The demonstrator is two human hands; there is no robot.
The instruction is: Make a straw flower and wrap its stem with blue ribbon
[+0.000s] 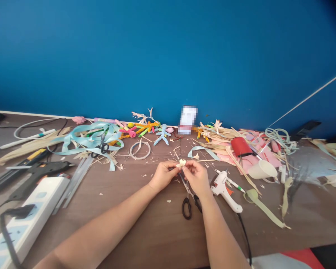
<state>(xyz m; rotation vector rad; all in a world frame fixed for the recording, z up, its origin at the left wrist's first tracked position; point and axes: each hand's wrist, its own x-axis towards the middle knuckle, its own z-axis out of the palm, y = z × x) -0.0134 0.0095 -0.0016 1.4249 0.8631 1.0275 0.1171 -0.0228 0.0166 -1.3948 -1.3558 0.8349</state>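
My left hand (162, 175) and my right hand (196, 176) meet over the middle of the brown table (134, 224). Both pinch a small cream-coloured folded piece (182, 163) with a thin strip running off to the right. The fingers of each hand are closed on it. Black-handled scissors (188, 198) lie on the table just below and between my hands. A white glue gun (225, 189) lies right of my right hand, its black cord trailing toward the near edge.
Light blue ribbon (86, 140), a second pair of scissors (100, 148) and a black glue gun (40, 172) lie at the left, with a white power strip (30, 220). Coloured pipe-cleaner figures (145, 130), dried leaf strips, a red cup (240, 146) and a white cup (263, 170) crowd the back and right.
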